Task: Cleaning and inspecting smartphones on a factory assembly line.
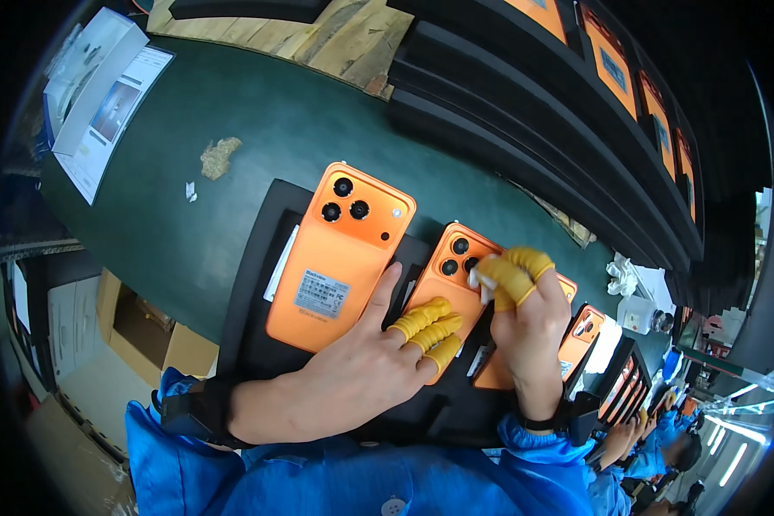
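Several orange smartphones lie back up in a black foam tray (254, 331). On the left phone (340, 258) a grey printed label shows below three lenses. My left hand (361, 361) lies across the second phone (447, 288), its fingers stretched out on the back; yellow finger cots cover several of them. The thumb rests by the left phone's right edge. At the second phone's lenses, my right hand (529, 314) pinches a small white wipe (483, 279) between cot-covered fingers. That hand partly hides a third phone (493, 374); another phone (583, 331) lies farther right.
Stacked black foam trays (507, 103) with more orange phones stand at the far right on the green table (181, 224). A white box (99, 77) sits at the far left. Crumpled white tissue (621, 275) lies on the right, near a clear bottle (636, 314). Co-workers sit beyond.
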`<state>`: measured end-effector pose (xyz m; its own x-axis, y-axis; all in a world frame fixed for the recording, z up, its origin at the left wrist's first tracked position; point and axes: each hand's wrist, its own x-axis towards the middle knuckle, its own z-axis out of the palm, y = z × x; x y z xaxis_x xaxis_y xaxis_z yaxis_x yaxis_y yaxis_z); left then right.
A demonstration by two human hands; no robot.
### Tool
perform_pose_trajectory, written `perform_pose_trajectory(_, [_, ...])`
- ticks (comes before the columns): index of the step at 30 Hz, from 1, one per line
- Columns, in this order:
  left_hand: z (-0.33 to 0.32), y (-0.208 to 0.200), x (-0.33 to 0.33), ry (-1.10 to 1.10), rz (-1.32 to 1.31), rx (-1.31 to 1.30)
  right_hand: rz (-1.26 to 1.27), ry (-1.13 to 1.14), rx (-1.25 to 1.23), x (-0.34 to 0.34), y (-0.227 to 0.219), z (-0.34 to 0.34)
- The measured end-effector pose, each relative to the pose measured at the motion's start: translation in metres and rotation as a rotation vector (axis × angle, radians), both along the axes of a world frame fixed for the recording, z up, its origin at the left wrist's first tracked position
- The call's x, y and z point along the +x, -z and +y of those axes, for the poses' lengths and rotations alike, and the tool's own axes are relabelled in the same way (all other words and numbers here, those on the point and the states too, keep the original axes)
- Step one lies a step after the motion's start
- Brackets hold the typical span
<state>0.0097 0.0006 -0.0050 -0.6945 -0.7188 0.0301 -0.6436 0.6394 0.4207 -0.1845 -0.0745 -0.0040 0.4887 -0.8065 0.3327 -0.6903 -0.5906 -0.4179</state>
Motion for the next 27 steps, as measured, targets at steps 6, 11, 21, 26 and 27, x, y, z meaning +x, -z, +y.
perform_pose_trajectory(6, [-0.001, 0.001, 0.001, 0.018, -0.009, 0.016, 0.013, -0.039, -0.007, 0.003, 0.003, 0.001])
perform_pose_trajectory(11, [-0.001, 0.001, 0.002, 0.036, -0.045, 0.038, 0.026, -0.055, -0.059, 0.016, -0.001, 0.000])
perform_pose_trajectory(21, [-0.001, 0.003, 0.000, 0.017, 0.007, -0.019, -0.009, -0.015, 0.077, 0.003, 0.002, 0.000])
perform_pose_trajectory(26, [0.000, 0.001, 0.002, 0.002, 0.020, -0.010, -0.008, -0.043, 0.026, 0.007, -0.001, -0.001])
perform_pose_trajectory(27, [0.000, 0.000, 0.002, 0.012, 0.000, 0.005, -0.015, -0.034, 0.083, 0.003, 0.001, -0.001])
